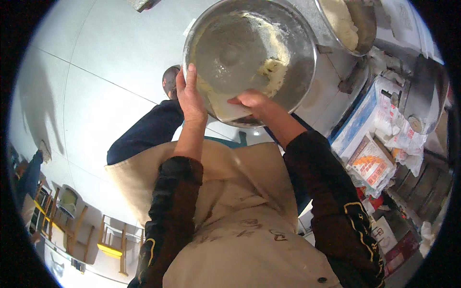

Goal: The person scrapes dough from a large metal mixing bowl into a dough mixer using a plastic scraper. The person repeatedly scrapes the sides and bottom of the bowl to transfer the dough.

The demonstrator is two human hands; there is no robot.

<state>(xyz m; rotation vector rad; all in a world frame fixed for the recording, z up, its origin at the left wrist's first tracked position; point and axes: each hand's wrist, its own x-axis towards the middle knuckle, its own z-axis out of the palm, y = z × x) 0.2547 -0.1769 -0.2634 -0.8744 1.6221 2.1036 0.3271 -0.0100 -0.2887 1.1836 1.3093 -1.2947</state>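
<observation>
A large round metal bowl (pixel 300 82) lies before me, tilted, with pale dough residue (pixel 275 73) along the right side of its inner wall. My left hand (pixel 191 95) grips the bowl's left rim, thumb on the inside edge. My right hand (pixel 250 100) is closed on a flat, pale, translucent scraper (pixel 225 109), at the near inner side of the bowl. The scraper's edge rests close to the bowl's wall; whether it touches is hard to tell.
Another metal bowl (pixel 367 32) at the upper right holds a pale doughy mass (pixel 340 21). Plastic-wrapped packages (pixel 372 163) and a blue-white box (pixel 354 126) lie right. Wooden stools (pixel 110 250) and a person's leg (pixel 32 174) are at the lower left.
</observation>
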